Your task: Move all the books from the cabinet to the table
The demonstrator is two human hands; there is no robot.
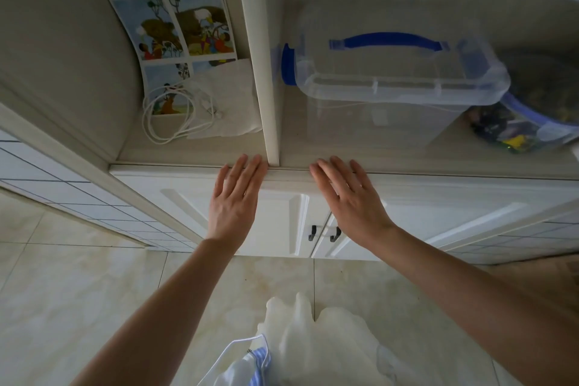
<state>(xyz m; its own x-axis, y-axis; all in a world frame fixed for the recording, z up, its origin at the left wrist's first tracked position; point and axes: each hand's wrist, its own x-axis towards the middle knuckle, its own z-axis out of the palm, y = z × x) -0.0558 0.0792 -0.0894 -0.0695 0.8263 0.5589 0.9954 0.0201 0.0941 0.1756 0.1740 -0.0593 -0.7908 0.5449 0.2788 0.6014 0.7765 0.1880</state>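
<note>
A thin picture book [175, 37] with coloured cartoon panels lies flat in the left compartment of the pale cabinet [194, 152], partly under a white sheet of paper [233, 94] and a coiled white cable [175, 113]. My left hand [235, 200] is open, fingers spread, its tips at the shelf's front edge just left of the vertical divider [260, 72]. My right hand [347, 197] is open too, fingertips at the same edge right of the divider. Neither hand holds anything. No table is in view.
A clear plastic box [398, 72] with a blue handle fills the right compartment, and a second clear container [532, 125] of mixed items sits at the far right. Below the shelf are two white doors with dark handles [324, 232]. The floor is beige tile.
</note>
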